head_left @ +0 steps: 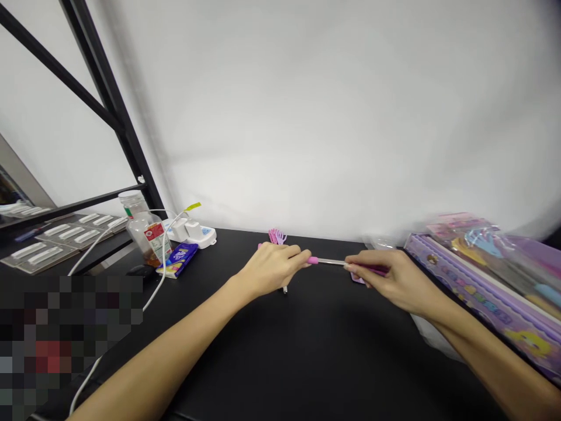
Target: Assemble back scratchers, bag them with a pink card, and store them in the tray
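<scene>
Both hands hold a pink back scratcher with a thin metal rod [331, 262], roughly level above the black table. My left hand [274, 266] is closed around its pink grip [312, 260]. At the other end of the bare metal, my right hand [390, 278] pinches the rod with thumb and fingers. A magenta part shows behind these fingers, mostly hidden. Just beyond my left hand is a pink and lilac claw-shaped head [277, 236]; a small metal tip [284, 289] shows below the hand. Under my right fingers lies a pinkish-purple piece [357, 279], partly covered.
On the right, a purple printed box [464, 286] holds bagged items with coloured claw heads. Clear plastic [433, 336] lies beside it. At left stand a plastic jar [149, 234], a blue packet [179, 258], a white power strip [204, 235] and a white cable [164, 257]. A wall rises behind.
</scene>
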Available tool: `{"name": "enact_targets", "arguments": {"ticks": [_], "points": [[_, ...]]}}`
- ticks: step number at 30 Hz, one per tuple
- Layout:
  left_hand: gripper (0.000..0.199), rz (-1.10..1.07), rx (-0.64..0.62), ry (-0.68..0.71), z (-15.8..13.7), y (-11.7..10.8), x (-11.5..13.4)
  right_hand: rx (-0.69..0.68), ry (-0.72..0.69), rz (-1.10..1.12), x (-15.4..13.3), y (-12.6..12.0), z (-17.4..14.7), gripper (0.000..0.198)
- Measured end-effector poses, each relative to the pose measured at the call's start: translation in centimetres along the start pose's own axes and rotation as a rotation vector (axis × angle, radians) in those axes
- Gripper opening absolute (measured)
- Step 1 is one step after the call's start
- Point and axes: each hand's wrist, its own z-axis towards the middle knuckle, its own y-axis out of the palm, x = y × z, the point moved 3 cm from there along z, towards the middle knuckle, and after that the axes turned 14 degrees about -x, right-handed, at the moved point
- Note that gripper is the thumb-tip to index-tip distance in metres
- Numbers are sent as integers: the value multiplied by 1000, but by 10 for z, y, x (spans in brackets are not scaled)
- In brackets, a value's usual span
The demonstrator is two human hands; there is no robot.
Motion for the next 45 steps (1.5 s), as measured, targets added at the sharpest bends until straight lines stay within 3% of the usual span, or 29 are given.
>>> {"name": "enact_targets", "arguments": {"ticks": [7,11,15,18,28,33,39,41,45], "points": [[40,-28,-90,-107,2,-6,8,102,-139,-197,-11,0,-2,29],[35,9,-173,-98,4,-1,14,19,-143,-288,-16,1,0,30],[33,47,-175,-66,5,8,26,-82,-136,-486,-22,6,-2,30],[31,44,-158,-57,5,10,29,-106,-124,-516,-23,11,-2,30],[30,14,-82,-15,5,-4,-17,-73,-152,-666,-36,-6,18,33],[28,28,-105,-58,-2,-2,-39,-27,-162,-688,-27,-23,5,35],[17,64,-95,-145,23,5,11,-10,-155,-653,-15,-26,-13,33],[15,69,-98,-183,26,3,17,-12,-165,-610,-11,-29,-18,31],[17,146,-124,-380,16,-3,-16,65,-152,-576,0,-44,-28,29]]}}
